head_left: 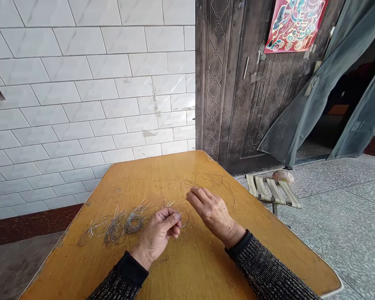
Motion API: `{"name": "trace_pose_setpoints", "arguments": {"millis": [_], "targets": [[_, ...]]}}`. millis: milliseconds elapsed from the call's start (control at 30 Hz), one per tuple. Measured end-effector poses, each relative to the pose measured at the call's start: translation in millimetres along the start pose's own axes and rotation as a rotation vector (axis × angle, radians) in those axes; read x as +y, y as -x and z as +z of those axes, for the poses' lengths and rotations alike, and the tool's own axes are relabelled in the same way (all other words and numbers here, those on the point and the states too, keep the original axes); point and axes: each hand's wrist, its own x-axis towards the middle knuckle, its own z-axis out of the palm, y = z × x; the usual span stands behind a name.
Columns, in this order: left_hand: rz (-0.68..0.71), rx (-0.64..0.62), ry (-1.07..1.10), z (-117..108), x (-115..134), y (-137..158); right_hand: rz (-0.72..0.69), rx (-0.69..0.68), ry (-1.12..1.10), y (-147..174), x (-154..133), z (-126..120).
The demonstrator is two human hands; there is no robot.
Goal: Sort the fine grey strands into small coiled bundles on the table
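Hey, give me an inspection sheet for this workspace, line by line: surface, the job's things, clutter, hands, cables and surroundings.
Surface: yellow-brown table with rounded corners and scuffed edges.
Job's things: bundles of thin strands, coiled and tangled, beside the left hand; a fine loop at that hand's fingertips.
Clutter: stray strands spread loosely beyond the right hand.
Hands: left pinches the loop between thumb and fingers; right is raised with its fingertips drawn together, and whether it grips a strand cannot be told.
Cables: nothing seen.
Surroundings: white tiled wall, dark patterned door with a red poster, grey curtain, strapped stool at right.
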Motion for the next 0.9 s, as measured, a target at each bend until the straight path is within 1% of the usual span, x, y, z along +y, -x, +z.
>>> {"name": "trace_pose_setpoints", "arguments": {"millis": [200, 433, 567, 667, 733, 800, 833, 867, 900], "targets": [[0.002, -0.006, 0.012, -3.7, 2.3, -2.1, 0.021, -0.023, 0.006, 0.7, -0.9, 0.0], [-0.031, 0.028, 0.03, -5.7, 6.4, -3.4, 0.045, 0.032, -0.033, 0.0, 3.0, 0.0], [-0.026, 0.042, 0.03, -5.3, 7.3, -3.7, 0.079, 0.078, -0.028, 1.6, 5.3, 4.9], [-0.021, 0.054, 0.032, -6.1, 6.7, -4.4, 0.11, 0.062, -0.032, 4.6, 11.5, 11.6], [-0.016, 0.07, 0.042, -7.4, 6.7, -5.0, 0.195, 0.061, -0.061, 5.9, 17.2, 15.8], [-0.007, 0.097, 0.061, -8.7, 7.2, -5.6, 0.356, 0.101, -0.144, 5.6, 20.3, 18.6], [-0.001, 0.111, 0.074, -9.3, 7.5, -5.9, 0.434, 0.094, -0.232, 4.8, 19.7, 19.5], [0.004, 0.123, 0.085, -9.8, 7.9, -6.2, 0.487, 0.059, -0.359, 3.7, 17.2, 20.2], [0.008, 0.131, 0.096, -10.1, 8.1, -6.4, 0.524, -0.007, -0.519, 2.4, 13.1, 20.9]]}}
